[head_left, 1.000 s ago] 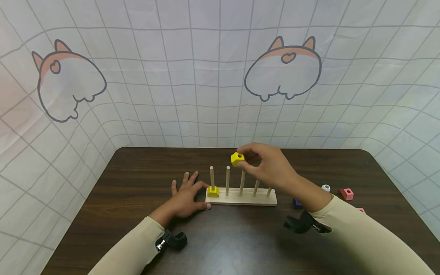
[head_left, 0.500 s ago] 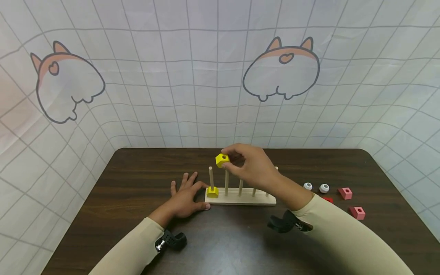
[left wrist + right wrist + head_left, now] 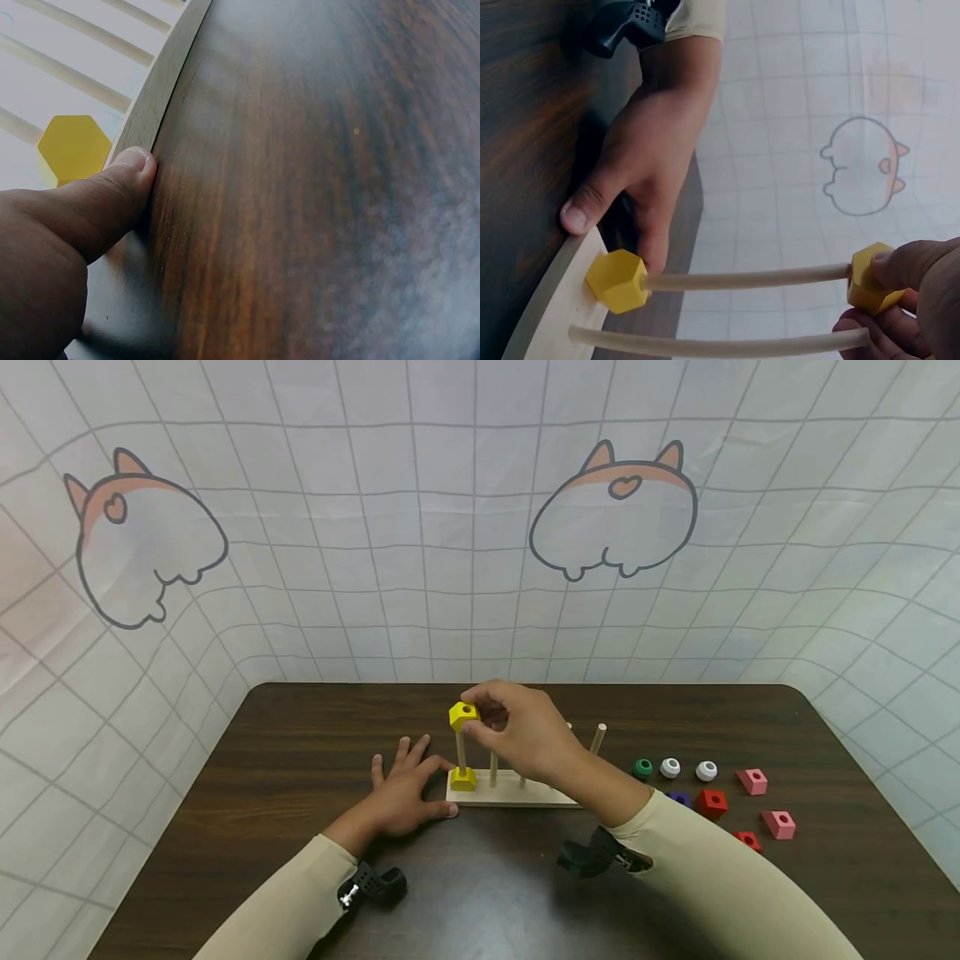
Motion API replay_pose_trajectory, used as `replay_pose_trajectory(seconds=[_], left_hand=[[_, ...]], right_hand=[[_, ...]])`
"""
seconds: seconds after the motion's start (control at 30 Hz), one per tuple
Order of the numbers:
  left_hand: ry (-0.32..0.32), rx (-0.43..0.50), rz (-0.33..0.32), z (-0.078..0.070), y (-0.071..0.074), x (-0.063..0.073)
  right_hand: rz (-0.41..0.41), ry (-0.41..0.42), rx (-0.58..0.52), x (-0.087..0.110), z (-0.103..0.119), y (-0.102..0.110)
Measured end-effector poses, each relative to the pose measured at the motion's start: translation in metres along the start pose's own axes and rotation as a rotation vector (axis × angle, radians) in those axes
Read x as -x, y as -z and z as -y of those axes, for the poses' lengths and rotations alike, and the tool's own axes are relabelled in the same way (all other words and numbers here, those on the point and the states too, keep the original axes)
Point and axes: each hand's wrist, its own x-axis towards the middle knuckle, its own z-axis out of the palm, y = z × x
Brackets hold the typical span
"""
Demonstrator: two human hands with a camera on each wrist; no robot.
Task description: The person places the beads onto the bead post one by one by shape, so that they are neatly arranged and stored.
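Now your right hand (image 3: 527, 733) pinches a yellow block (image 3: 460, 718) atop the leftmost peg (image 3: 461, 752) of the peg board (image 3: 491, 798), your left hand (image 3: 403, 798), fingers spread, touching its left end.

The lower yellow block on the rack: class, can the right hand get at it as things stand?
Probably not without letting go first: the right hand pinches the upper yellow block at the top of the same peg, directly above the lower yellow block.

The right grip (image 3: 930, 300) pinches a yellow block (image 3: 865, 280) at the tip of a wooden peg (image 3: 750, 280).
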Motion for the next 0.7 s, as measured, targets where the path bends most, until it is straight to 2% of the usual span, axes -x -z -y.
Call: replay_pose_trajectory(seconds=[0.23,0.4,0.7], left_hand=[[0.0,-0.002,0.003,0.0,0.0,0.0],[0.001,0.002,0.002,0.0,0.001,0.0],[-0.002,0.007,-0.005,0.0,-0.001,0.0]], right_hand=[[-0.003,-0.012,0.008,0.0,0.004,-0.007],[0.017,-0.024,0.055,0.001,0.008,-0.012],[-0.025,-0.03,0.102,0.009,0.006,-0.024]])
